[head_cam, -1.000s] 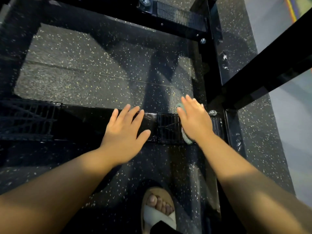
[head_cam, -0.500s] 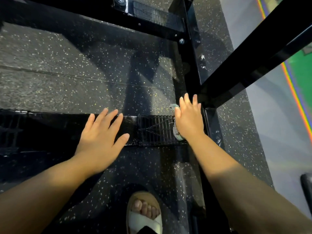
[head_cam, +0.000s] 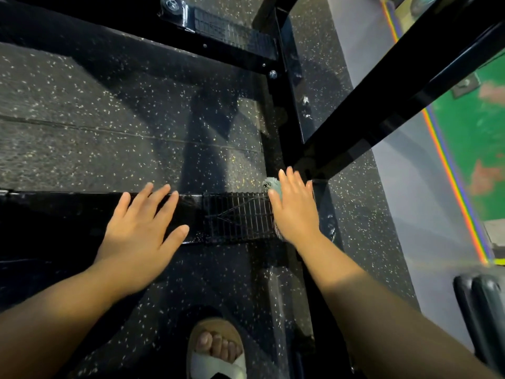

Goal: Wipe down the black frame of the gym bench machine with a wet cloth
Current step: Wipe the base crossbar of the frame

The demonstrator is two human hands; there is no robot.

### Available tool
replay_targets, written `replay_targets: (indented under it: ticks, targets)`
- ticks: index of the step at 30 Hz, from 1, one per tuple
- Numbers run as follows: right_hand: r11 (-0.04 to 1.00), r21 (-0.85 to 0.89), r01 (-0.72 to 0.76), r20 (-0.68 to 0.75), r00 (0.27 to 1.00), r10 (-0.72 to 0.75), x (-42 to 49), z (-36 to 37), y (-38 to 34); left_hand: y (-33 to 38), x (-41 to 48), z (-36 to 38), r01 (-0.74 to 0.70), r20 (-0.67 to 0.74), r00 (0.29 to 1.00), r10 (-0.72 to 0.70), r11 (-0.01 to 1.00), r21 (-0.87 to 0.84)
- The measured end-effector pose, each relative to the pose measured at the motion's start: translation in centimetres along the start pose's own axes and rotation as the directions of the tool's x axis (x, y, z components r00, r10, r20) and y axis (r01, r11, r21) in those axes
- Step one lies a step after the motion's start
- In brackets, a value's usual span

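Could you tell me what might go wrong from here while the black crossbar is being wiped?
1. The pale green cloth is almost wholly hidden under the flat right hand, so it may bunch and miss the ribbed grip plate.
2. The left hand rests flat on the glossy black crossbar; if wet, it could slip.
3. The foot in an open-toed sandal sits just below, exposed to drips.

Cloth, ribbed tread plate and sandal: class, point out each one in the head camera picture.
cloth (head_cam: 270, 184), head view, on the pale edge showing past the right hand's thumb.
ribbed tread plate (head_cam: 236, 214), head view, on its grooved middle.
sandal (head_cam: 216, 363), head view, on the white strap.
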State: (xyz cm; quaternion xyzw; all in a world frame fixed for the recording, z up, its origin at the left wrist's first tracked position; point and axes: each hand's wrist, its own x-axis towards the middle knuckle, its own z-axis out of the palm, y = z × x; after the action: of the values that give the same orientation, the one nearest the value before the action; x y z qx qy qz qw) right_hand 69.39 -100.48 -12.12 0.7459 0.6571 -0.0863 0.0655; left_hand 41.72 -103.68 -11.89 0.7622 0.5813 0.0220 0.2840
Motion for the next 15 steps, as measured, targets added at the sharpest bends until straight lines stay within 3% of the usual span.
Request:
replay_targets:
  ticks: [5, 8, 11, 15]
  targets:
    - [0.988, 0.150, 0.037, -0.062, 0.998, -0.028, -8.0, 1.5, 0.8, 0.5, 0.0, -0.5, -0.022, -0.020, 1.000, 0.021, 0.998, -0.052]
    - [0.986, 0.147, 0.078, -0.102, 0.993, -0.064, -5.9, 1.2, -1.4, 0.5, 0.1, -0.3, -0.011, -0.058, 0.998, 0.014, 0.998, 0.056]
    - [0.968, 0.110, 0.225, -0.081, 0.973, -0.217, -2.4, 0.6, -5.8, 0.3, 0.2, 0.1, 0.001, -0.060, 0.998, 0.003, 0.997, 0.071]
    - [0.935, 0.090, 0.343, -0.082, 0.938, -0.336, -2.9, 0.5, -8.9, 0.3, -0.4, -0.6, -0.044, -0.138, 0.990, 0.011, 0.969, -0.241]
